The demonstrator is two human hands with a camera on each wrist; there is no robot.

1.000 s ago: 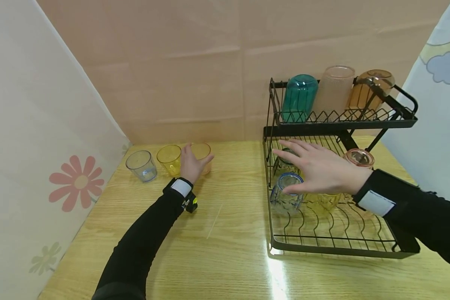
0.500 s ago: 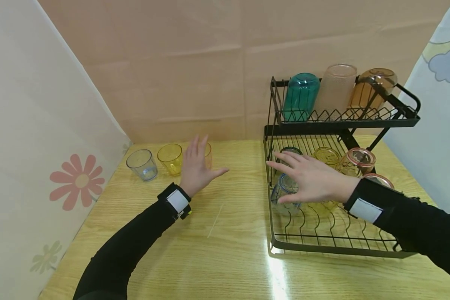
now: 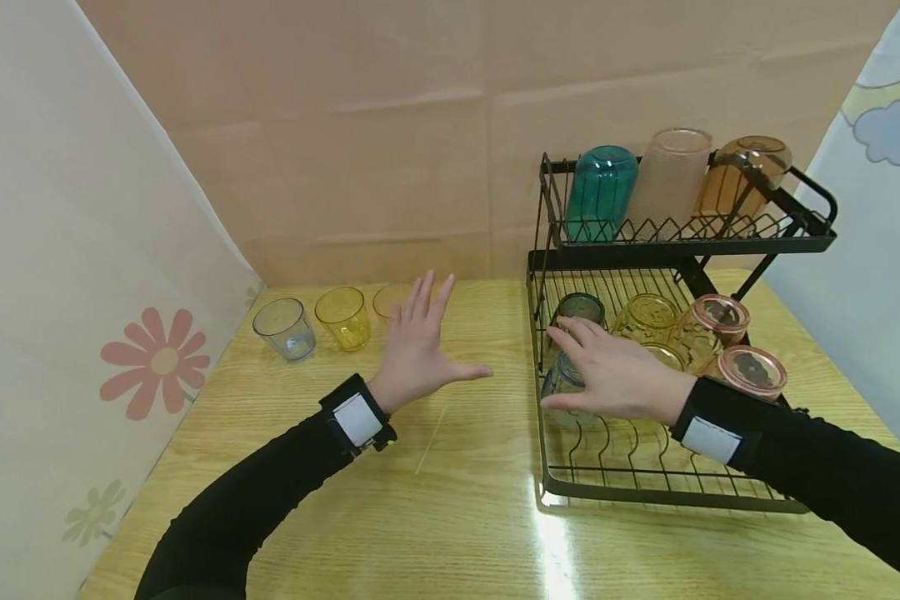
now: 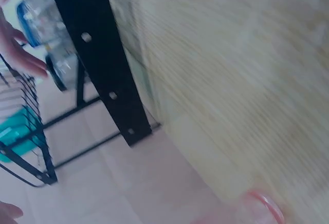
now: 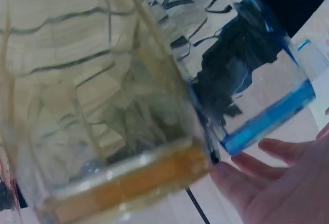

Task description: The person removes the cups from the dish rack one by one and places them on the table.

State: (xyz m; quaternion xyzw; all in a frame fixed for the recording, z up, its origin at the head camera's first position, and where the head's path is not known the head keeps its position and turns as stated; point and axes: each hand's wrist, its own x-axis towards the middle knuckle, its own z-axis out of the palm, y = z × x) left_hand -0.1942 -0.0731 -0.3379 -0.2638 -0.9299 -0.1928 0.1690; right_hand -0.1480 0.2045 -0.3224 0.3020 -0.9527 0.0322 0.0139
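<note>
My left hand [image 3: 417, 354] hovers over the table with its fingers spread and nothing in it. Just behind it stands a pale orange glass [image 3: 387, 300], partly covered by the hand. A yellow glass [image 3: 345, 321] and a clear bluish glass [image 3: 285, 331] stand upright to its left. Over the rack's lower tier, my right hand [image 3: 618, 375] has its fingers apart, close above a blue-rimmed glass [image 3: 559, 385]. In the right wrist view that glass [image 5: 272, 116] sits upside down beside an amber-based glass [image 5: 128, 183]; whether the fingers touch it I cannot tell.
The black two-tier dish rack [image 3: 663, 500] stands at the right. Its upper tier bears a teal glass [image 3: 602, 192], a clear tumbler [image 3: 667, 183] and an amber glass [image 3: 735, 187]. Below are a dark green glass [image 3: 581, 308], a pink-based glass [image 3: 752, 372] and several others.
My left hand has come away from the pale orange glass, moving right with its fingers spreading. My right hand has shifted slightly left and down, toward the blue-rimmed glass.
</note>
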